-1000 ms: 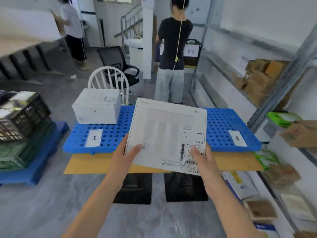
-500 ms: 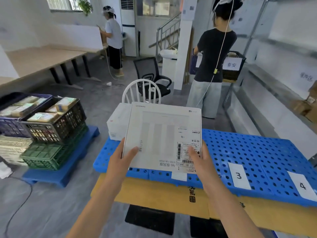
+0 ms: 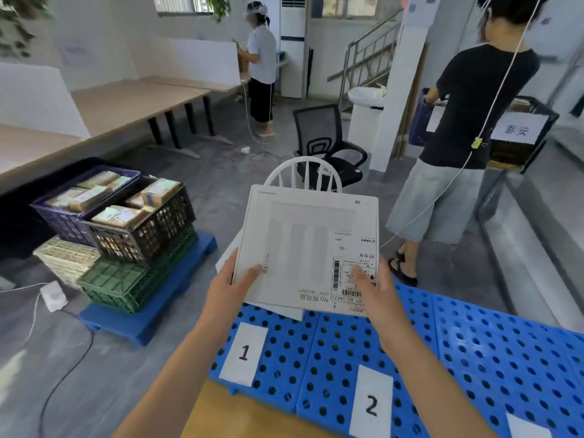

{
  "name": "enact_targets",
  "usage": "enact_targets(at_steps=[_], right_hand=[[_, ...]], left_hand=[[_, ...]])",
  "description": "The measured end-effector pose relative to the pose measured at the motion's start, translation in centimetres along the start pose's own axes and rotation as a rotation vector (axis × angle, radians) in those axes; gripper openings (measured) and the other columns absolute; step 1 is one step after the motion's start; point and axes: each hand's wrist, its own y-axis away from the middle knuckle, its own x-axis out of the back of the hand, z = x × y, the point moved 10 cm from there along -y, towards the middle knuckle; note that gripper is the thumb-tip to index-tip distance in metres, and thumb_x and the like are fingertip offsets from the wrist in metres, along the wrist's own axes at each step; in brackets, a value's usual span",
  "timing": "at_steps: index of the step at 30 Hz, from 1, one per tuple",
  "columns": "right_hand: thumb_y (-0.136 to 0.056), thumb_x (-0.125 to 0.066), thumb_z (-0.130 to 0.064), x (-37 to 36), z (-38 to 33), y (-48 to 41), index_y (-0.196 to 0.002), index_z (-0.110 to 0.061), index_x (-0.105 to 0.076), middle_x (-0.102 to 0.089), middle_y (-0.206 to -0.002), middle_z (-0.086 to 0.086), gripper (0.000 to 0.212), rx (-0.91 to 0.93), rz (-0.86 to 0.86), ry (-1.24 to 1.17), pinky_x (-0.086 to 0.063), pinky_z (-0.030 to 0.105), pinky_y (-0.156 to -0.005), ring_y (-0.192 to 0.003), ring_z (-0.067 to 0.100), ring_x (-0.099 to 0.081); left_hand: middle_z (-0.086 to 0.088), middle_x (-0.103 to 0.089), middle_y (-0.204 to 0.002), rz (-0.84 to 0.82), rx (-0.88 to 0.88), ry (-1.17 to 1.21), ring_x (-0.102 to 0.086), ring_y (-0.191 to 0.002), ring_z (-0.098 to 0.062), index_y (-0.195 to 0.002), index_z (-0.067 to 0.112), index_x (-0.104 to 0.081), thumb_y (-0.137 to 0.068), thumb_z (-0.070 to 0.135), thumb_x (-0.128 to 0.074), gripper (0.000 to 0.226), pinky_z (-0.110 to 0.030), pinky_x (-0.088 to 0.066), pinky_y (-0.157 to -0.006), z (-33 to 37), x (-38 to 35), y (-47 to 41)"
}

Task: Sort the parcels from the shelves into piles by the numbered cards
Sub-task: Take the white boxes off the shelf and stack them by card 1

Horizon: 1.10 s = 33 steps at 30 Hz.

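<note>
I hold a flat white parcel (image 3: 305, 248) with a barcode label at its near right corner, one hand on each side. My left hand (image 3: 232, 287) grips its left edge and my right hand (image 3: 377, 294) its right corner. It hovers over the far left end of the blue perforated pallet (image 3: 474, 358), above card 1 (image 3: 244, 354). Card 2 (image 3: 371, 403) lies to the right of card 1. Another white box (image 3: 229, 257) is mostly hidden under the parcel.
Stacked crates (image 3: 126, 235) full of parcels sit on a blue pallet at the left. A white chair (image 3: 303, 173) and a black office chair (image 3: 328, 143) stand behind. A person in black (image 3: 467, 121) stands at the right, another person (image 3: 260, 67) far back.
The view has swung left and forward along the pallet: cards 3 and 4 have left the frame and cards 1 and 2 are close below. Both hands still hold the parcel the same way.
</note>
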Motion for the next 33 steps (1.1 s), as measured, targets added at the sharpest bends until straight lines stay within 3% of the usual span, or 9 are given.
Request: enact_targets(at_steps=[5,7,11,18,23,26,33], right_hand=[[-0.098,-0.051,-0.036,-3.8,0.7,-4.5,-0.126,-0.049,-0.042,-0.051,-0.132,-0.015,0.032,-0.022,-0.025,0.005,-0.046,0.013,-0.078,-0.111,-0.004,-0.053],[-0.099,-0.05,-0.033,-5.6,0.8,-6.2,-0.13,-0.047,-0.041,-0.054,-0.128,-0.016,0.035,-0.05,-0.029,0.007,-0.047,0.011,-0.069,-0.106,-0.008,-0.053],[-0.099,-0.05,-0.034,-8.3,1.3,-8.6,-0.141,-0.039,-0.036,-0.054,-0.119,-0.025,0.045,-0.095,0.018,0.008,-0.044,0.012,-0.067,-0.1,-0.013,-0.051],[-0.098,-0.049,-0.039,-10.1,2.6,-11.8,-0.146,-0.043,-0.025,-0.049,-0.136,-0.017,0.054,-0.179,0.132,0.095,-0.043,0.022,-0.088,-0.112,0.002,-0.052],[-0.096,-0.049,-0.045,-10.8,4.5,-12.9,-0.146,-0.044,-0.024,-0.049,-0.139,-0.013,0.056,-0.255,0.211,0.181,-0.045,0.035,-0.099,-0.121,0.012,-0.051],[-0.096,-0.048,-0.047,-11.0,5.2,-13.2,-0.147,-0.042,-0.024,-0.048,-0.139,-0.013,0.057,-0.289,0.246,0.196,-0.044,0.034,-0.098,-0.122,0.012,-0.05],[-0.098,-0.043,-0.049,-11.5,6.4,-12.2,-0.149,-0.036,-0.025,-0.043,-0.141,-0.016,0.056,-0.314,0.303,0.298,-0.038,0.031,-0.098,-0.126,0.01,-0.044]], left_hand=[[0.02,-0.066,-0.115,0.013,0.036,-0.014,-0.063,-0.104,-0.007,-0.129,0.044,-0.053,-0.093,0.033,-0.059,0.038,-0.024,-0.051,-0.079,-0.4,2.3,-4.8],[0.019,-0.067,-0.112,0.008,0.047,-0.026,-0.065,-0.102,-0.009,-0.124,0.046,-0.056,-0.092,0.032,-0.06,0.035,-0.032,-0.053,-0.085,-0.5,3.5,-7.3],[0.023,-0.066,-0.103,-0.004,0.064,-0.074,-0.064,-0.094,-0.001,-0.115,0.047,-0.056,-0.093,0.031,-0.059,0.028,-0.022,-0.05,-0.072,-0.2,5.3,-11.8],[0.021,-0.064,-0.102,-0.093,0.128,-0.155,-0.059,-0.085,0.007,-0.124,0.036,-0.057,-0.093,0.031,-0.058,0.031,-0.007,-0.042,-0.056,-2.0,5.8,-17.7],[0.019,-0.063,-0.101,-0.164,0.196,-0.136,-0.058,-0.085,0.003,-0.123,0.035,-0.057,-0.093,0.029,-0.058,0.031,-0.012,-0.041,-0.058,-3.7,5.7,-20.4],[0.013,-0.067,-0.104,-0.19,0.201,-0.119,-0.062,-0.086,-0.001,-0.118,0.033,-0.061,-0.091,0.028,-0.06,0.027,-0.015,-0.044,-0.06,-4.1,5.8,-21.6],[0.018,-0.067,-0.106,-0.206,0.186,-0.089,-0.063,-0.097,-0.005,-0.121,0.036,-0.06,-0.092,0.027,-0.061,0.031,-0.024,-0.052,-0.076,-5.7,6.8,-21.1]])
